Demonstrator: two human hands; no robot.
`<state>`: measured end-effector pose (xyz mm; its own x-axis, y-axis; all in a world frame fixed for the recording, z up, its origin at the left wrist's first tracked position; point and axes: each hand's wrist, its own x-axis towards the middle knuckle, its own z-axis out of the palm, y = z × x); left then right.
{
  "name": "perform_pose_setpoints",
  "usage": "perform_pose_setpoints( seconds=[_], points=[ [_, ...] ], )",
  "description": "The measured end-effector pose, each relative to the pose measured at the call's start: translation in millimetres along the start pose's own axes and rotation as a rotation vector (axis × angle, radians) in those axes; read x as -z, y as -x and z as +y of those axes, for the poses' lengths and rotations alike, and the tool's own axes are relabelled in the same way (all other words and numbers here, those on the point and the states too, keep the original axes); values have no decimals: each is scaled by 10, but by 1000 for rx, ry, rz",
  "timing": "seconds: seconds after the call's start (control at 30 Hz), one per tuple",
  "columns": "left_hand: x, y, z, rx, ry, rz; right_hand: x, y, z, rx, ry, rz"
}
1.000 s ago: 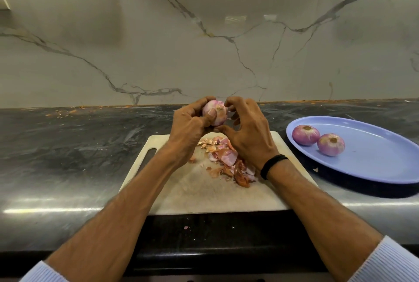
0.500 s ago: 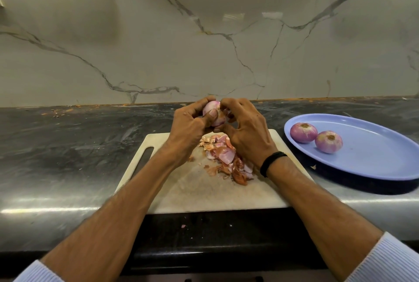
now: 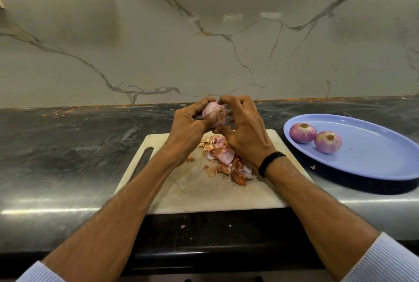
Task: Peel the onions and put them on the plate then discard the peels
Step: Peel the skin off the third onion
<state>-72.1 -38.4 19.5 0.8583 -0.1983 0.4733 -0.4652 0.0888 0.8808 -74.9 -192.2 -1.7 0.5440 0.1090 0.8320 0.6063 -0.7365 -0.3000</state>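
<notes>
Above the far edge of the white cutting board [image 3: 204,193] I hold a pale pink onion [image 3: 213,115] between both hands. My left hand [image 3: 188,130] cups it from the left, thumb across its front. My right hand [image 3: 244,132] grips it from the right, fingertips on its top and a loose bit of skin. A pile of pink and brown peels [image 3: 226,159] lies on the board under my right hand. Two peeled onions [image 3: 303,132] [image 3: 328,142] lie on the blue oval plate [image 3: 374,159] at the right.
The board and plate sit on a dark marble counter [image 3: 68,145] backed by a light veined wall. Small peel scraps lie on the counter's front edge [image 3: 182,226] and beside the plate [image 3: 313,166]. A slot handle [image 3: 141,165] is at the board's left end.
My hands have shifted slightly on the onion: the right fingers moved over its top and the onion turned a little. The peel pile and the plate onions stayed put.
</notes>
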Motion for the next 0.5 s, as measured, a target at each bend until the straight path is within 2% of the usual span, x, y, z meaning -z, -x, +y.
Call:
perform_pose_setpoints(
  seconds=[0.5],
  points=[
    [70, -52, -34, 55, 40, -40, 49, -1, -2, 79, 3, -3]
  ],
)
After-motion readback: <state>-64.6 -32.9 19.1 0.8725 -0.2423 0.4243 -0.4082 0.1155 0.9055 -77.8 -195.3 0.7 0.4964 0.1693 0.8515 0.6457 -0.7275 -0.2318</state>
